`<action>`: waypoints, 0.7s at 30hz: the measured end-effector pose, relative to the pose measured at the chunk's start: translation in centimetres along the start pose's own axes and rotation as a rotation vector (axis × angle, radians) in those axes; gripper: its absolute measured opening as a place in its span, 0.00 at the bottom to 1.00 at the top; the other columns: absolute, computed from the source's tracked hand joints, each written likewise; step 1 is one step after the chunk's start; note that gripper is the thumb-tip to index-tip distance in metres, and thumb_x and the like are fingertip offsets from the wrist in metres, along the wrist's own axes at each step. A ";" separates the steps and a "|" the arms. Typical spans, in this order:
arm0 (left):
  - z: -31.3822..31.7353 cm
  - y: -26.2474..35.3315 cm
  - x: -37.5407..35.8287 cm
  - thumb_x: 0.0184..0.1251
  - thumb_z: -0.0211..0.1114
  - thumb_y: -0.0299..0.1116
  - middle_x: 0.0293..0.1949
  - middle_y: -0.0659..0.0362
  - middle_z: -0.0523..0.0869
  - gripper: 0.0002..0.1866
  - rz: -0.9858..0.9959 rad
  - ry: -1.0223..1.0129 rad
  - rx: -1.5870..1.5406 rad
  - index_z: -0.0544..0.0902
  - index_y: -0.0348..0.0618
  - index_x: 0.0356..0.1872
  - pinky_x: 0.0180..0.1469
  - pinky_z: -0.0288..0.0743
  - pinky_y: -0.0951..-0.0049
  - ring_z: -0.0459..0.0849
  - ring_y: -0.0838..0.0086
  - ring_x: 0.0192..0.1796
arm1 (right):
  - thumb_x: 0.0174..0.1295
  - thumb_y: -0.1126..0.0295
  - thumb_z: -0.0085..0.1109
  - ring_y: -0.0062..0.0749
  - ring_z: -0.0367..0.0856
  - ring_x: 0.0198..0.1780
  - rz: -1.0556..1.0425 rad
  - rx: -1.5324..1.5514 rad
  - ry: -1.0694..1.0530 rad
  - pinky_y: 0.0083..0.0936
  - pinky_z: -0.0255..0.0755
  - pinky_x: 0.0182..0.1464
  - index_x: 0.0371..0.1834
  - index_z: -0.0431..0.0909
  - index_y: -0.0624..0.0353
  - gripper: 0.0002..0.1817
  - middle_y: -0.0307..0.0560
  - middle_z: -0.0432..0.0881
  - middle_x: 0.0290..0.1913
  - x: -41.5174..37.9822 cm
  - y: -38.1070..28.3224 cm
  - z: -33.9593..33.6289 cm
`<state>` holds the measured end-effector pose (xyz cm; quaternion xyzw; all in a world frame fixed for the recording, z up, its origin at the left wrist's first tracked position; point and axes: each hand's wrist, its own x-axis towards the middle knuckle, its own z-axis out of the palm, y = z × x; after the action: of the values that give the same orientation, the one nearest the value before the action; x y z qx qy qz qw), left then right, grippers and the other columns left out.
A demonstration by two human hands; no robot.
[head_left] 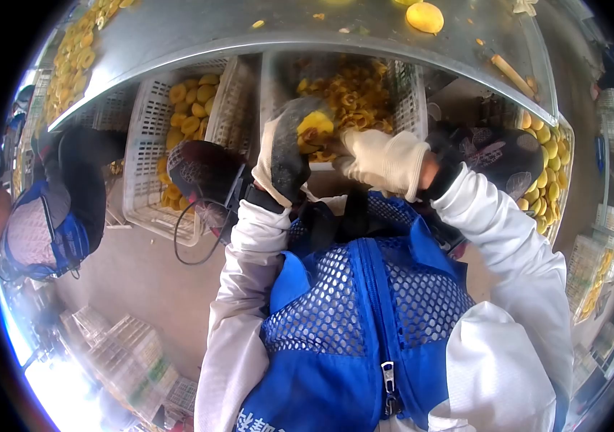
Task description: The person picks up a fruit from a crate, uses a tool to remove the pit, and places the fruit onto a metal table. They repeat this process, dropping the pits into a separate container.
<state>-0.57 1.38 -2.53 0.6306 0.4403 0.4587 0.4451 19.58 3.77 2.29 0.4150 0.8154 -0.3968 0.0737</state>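
My left hand point(287, 147), in a dark glove with a cream cuff, is closed round a yellow peach point(315, 124) whose cut side faces up. Close beside it on the right, my right hand point(386, 160) in a cream knitted glove has its fingers curled towards the fruit. What the right fingers grip is blurred and hidden. Both hands are above my lap, just in front of a white crate point(409, 93) full of yellow peelings and scraps point(353, 90).
A metal table point(249, 36) crosses the front, bearing a whole yellow fruit point(424, 18) and a wooden-looking stick point(514, 74). Crates of yellow fruit stand at left point(145, 129) and right point(565, 180). Another person point(55, 209) sits at far left.
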 end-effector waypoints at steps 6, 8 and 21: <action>0.1 0.0 0.1 0.57 0.64 0.21 0.50 0.45 0.87 0.19 0.025 0.015 0.100 0.84 0.34 0.52 0.54 0.80 0.66 0.86 0.54 0.52 | 0.69 0.58 0.57 0.42 0.86 0.31 0.096 0.234 -0.132 0.34 0.78 0.33 0.57 0.76 0.66 0.23 0.58 0.86 0.36 -1.4 -2.1 -2.5; 0.1 0.0 0.3 0.56 0.64 0.20 0.50 0.45 0.87 0.20 0.018 -0.042 0.014 0.84 0.34 0.52 0.53 0.81 0.66 0.86 0.54 0.52 | 0.69 0.53 0.59 0.28 0.78 0.18 -0.178 0.132 0.102 0.26 0.71 0.21 0.52 0.77 0.64 0.23 0.46 0.82 0.25 0.3 2.1 1.3; 0.5 1.3 1.2 0.57 0.66 0.28 0.49 0.48 0.86 0.21 -0.213 -0.066 -0.135 0.81 0.36 0.54 0.54 0.81 0.65 0.86 0.58 0.52 | 0.75 0.51 0.54 0.10 0.61 0.13 0.100 1.377 -0.482 0.09 0.53 0.12 0.48 0.76 0.63 0.22 0.27 0.64 0.16 -2.6 1.0 -0.7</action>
<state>0.34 2.20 -1.16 0.5634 0.4582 0.4164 0.5470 22.15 3.00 3.29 0.3052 0.3225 -0.8960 -0.0085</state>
